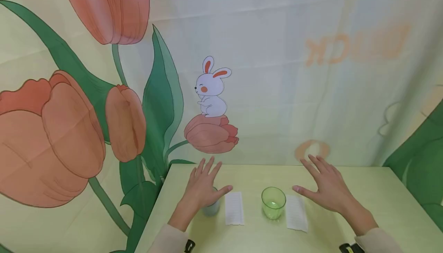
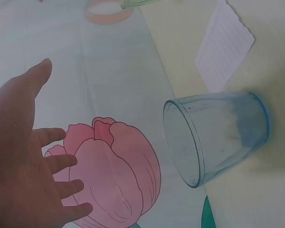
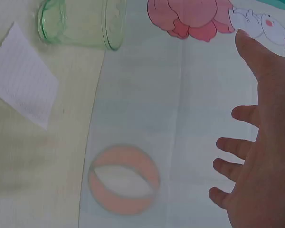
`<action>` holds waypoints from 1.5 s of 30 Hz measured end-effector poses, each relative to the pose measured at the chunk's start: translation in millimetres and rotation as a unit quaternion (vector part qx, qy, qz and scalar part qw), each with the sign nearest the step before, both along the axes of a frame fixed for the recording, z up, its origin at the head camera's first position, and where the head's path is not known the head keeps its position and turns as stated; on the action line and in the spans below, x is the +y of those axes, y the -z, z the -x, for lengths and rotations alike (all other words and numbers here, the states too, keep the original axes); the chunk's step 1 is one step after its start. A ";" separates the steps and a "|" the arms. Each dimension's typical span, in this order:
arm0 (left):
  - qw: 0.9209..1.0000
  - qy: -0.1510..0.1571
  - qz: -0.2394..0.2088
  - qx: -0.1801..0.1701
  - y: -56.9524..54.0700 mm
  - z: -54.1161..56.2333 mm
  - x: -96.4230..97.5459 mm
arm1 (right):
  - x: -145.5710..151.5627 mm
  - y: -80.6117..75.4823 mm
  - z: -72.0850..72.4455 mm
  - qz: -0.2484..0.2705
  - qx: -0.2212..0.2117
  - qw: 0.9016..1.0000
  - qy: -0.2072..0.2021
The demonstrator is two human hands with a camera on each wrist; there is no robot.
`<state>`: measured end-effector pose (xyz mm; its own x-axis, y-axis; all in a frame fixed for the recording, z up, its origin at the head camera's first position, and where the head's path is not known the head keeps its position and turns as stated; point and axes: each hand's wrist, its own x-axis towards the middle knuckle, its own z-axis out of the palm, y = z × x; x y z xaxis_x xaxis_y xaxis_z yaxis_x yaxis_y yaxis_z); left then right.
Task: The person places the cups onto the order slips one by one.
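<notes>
Beige sleeves [image 1: 169,241] up front, left hand [image 1: 202,189] and right hand [image 1: 328,189] spread wide, 2 empty grips. See-through blue tapered cup [image 2: 218,137] stands upright below the left; see-through green tapered cup [image 1: 273,207]'s upright between them, nearer the right.

Wide from the head — close from each wrist

The head camera looks forward and down over the table [image 1: 252,239] toward the printed cloth [image 1: 266,84]; the left-wrist camera sits near the blue glass [image 2: 218,142], its picture sideways (table on the right); the right-wrist camera, near the green glass [image 3: 83,23], is turned the opposite way — table on the left; the head view also holds both glasses; the wrist views share the pink tulip [image 2: 116,175] and orange ring [image 3: 126,155].
</notes>
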<state>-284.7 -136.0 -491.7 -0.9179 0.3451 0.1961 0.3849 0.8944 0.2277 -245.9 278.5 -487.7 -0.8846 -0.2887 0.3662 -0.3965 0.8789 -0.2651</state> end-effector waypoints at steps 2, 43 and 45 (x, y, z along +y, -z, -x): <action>1.000 -0.012 -0.001 0.001 2.2 -0.1 -5.9 | -12.3 3.5 2.6 0.006 0.012 1.000 -0.024; 0.960 -0.026 -0.256 -0.107 122.1 6.6 -57.6 | -183.9 174.9 36.2 0.080 -0.122 0.980 -0.138; 0.963 -0.026 -0.250 -0.099 120.4 7.5 -58.7 | -185.4 179.1 36.5 0.077 -0.123 0.981 -0.131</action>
